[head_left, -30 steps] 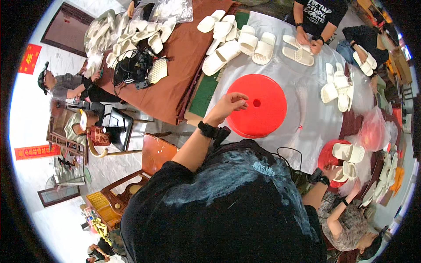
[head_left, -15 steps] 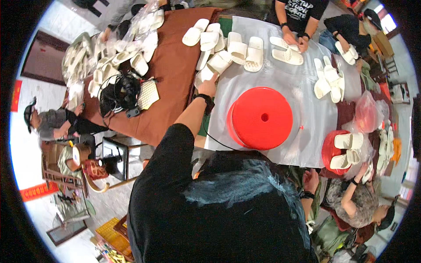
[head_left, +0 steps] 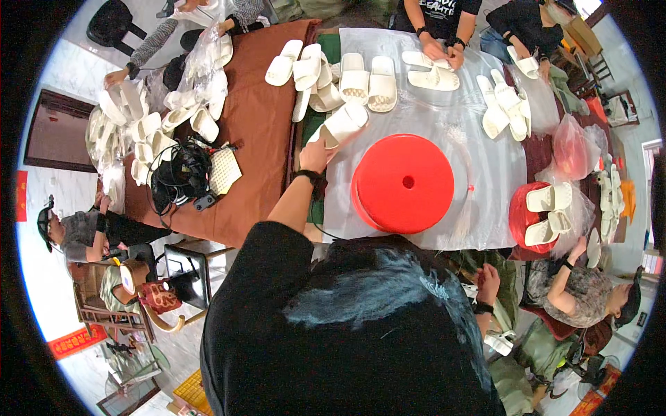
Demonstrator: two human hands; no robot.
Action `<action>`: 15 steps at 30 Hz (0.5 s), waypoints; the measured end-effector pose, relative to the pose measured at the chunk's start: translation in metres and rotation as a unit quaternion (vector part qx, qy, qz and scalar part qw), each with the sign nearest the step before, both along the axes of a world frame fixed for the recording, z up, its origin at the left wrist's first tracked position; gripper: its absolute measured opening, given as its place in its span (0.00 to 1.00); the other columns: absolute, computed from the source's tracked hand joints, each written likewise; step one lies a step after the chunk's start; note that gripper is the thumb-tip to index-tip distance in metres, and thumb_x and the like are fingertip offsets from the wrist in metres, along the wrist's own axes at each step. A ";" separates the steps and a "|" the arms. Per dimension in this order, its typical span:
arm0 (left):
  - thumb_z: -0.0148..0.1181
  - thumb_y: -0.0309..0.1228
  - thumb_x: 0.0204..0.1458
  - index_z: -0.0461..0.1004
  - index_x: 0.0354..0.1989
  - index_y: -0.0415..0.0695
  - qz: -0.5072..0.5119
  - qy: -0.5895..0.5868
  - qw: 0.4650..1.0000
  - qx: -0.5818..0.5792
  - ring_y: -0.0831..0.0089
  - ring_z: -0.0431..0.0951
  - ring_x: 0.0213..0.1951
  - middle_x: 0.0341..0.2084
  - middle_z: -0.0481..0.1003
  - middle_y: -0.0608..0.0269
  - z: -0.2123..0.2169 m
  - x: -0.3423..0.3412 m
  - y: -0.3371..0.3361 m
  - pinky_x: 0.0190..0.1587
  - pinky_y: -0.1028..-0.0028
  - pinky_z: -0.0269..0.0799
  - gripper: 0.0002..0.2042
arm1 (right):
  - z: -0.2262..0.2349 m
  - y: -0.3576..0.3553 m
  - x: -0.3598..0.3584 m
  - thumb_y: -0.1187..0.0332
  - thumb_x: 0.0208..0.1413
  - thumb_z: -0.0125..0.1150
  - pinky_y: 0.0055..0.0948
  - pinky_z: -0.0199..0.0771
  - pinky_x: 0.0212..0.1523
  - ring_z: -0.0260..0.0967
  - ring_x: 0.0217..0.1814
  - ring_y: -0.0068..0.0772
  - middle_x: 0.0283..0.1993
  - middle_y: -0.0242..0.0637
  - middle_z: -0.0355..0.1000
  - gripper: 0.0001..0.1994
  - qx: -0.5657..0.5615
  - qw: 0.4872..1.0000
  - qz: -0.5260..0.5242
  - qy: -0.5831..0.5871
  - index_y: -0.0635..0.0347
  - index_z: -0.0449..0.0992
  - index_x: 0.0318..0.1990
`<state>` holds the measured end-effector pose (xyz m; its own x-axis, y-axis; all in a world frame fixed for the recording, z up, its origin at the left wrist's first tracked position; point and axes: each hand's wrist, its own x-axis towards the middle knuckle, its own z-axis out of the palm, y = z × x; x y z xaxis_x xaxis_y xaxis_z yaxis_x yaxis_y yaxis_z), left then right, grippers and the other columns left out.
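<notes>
My left hand (head_left: 313, 156) reaches out over the seam between the brown cloth and the plastic sheet. Its fingers are closed on the heel end of a white slipper (head_left: 347, 123), which is tilted up with its toe pointing away to the right. Just beyond lie several more white slippers, a pair of them (head_left: 368, 84) side by side on the sheet. My right hand (head_left: 488, 283) is beside my body, below the table's near edge, with fingers loosely bent and apart. Nothing shows in it.
A red round stool (head_left: 406, 182) stands on the plastic sheet (head_left: 479, 208) in front of me. Black cables and gear (head_left: 182, 177) lie on the brown cloth (head_left: 253, 139). White slippers rest on a red stool (head_left: 525, 239) at right. Several people handle slippers around the table.
My left hand has closed on the slipper and drawn it nearer, away from the group. The view has shifted slightly. A person at the far left now reaches toward the slipper pile.
</notes>
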<state>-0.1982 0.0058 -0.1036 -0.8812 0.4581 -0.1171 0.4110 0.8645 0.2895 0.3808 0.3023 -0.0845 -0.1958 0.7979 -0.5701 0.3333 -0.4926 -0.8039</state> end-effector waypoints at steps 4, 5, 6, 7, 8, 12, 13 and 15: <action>0.58 0.36 0.51 0.72 0.32 0.44 0.012 0.081 0.994 0.076 0.51 0.78 0.29 0.22 0.76 0.50 0.073 0.028 -0.009 0.30 0.56 0.72 0.09 | 0.019 0.033 -0.075 0.68 0.60 0.55 0.20 0.65 0.25 0.67 0.25 0.22 0.30 0.36 0.74 0.11 0.098 0.982 0.160 0.023 0.64 0.71 0.46; 0.58 0.36 0.51 0.72 0.32 0.44 0.019 0.087 0.993 0.075 0.51 0.78 0.29 0.22 0.76 0.50 0.095 0.036 -0.011 0.30 0.56 0.72 0.09 | 0.036 0.032 -0.107 0.68 0.60 0.54 0.19 0.66 0.27 0.67 0.26 0.21 0.31 0.36 0.74 0.11 0.110 0.975 0.184 0.055 0.64 0.71 0.47; 0.57 0.36 0.52 0.71 0.31 0.44 -0.009 0.104 0.991 0.078 0.52 0.78 0.28 0.21 0.76 0.50 0.121 0.045 -0.015 0.28 0.57 0.71 0.08 | 0.057 0.029 -0.140 0.68 0.61 0.53 0.19 0.67 0.31 0.68 0.30 0.22 0.32 0.36 0.73 0.12 0.116 0.966 0.218 0.078 0.64 0.70 0.48; 0.56 0.35 0.53 0.70 0.30 0.44 -0.038 0.121 0.989 0.082 0.53 0.78 0.27 0.20 0.75 0.51 0.145 0.054 -0.016 0.26 0.57 0.70 0.08 | 0.079 0.024 -0.169 0.68 0.61 0.53 0.19 0.69 0.35 0.69 0.33 0.23 0.34 0.36 0.73 0.13 0.124 0.955 0.250 0.101 0.64 0.70 0.50; 0.54 0.35 0.53 0.68 0.29 0.45 -0.072 0.150 0.980 0.110 0.55 0.77 0.25 0.18 0.74 0.53 0.166 0.066 -0.016 0.24 0.58 0.68 0.08 | 0.098 0.017 -0.195 0.67 0.61 0.52 0.20 0.70 0.38 0.69 0.36 0.24 0.38 0.37 0.73 0.15 0.129 0.940 0.281 0.143 0.63 0.68 0.53; 0.53 0.31 0.51 0.74 0.36 0.51 -0.215 0.150 0.964 0.050 0.57 0.78 0.27 0.22 0.74 0.57 0.210 0.101 -0.004 0.26 0.60 0.71 0.06 | 0.157 -0.018 -0.272 0.60 0.65 0.49 0.25 0.69 0.47 0.68 0.48 0.26 0.50 0.40 0.69 0.22 0.172 0.879 0.359 0.261 0.54 0.58 0.64; 0.53 0.31 0.50 0.75 0.37 0.51 -0.245 0.149 0.958 0.020 0.57 0.78 0.27 0.22 0.74 0.58 0.218 0.112 -0.001 0.26 0.60 0.71 0.07 | 0.160 -0.025 -0.283 0.60 0.65 0.49 0.25 0.69 0.47 0.68 0.48 0.26 0.50 0.40 0.69 0.22 0.173 0.872 0.370 0.270 0.54 0.58 0.64; 0.53 0.31 0.50 0.74 0.34 0.49 -0.304 0.189 0.934 0.002 0.59 0.77 0.27 0.23 0.73 0.57 0.218 0.131 0.009 0.28 0.61 0.73 0.05 | 0.165 -0.035 -0.302 0.60 0.67 0.45 0.27 0.68 0.50 0.65 0.53 0.27 0.55 0.41 0.65 0.26 0.073 0.863 0.341 0.365 0.54 0.49 0.69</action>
<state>-0.0672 0.0147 0.1139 -0.4354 0.8872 0.1525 0.8992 0.4367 0.0264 0.0791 0.2675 0.0804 -0.9130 0.4079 0.0007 -0.1161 -0.2582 -0.9591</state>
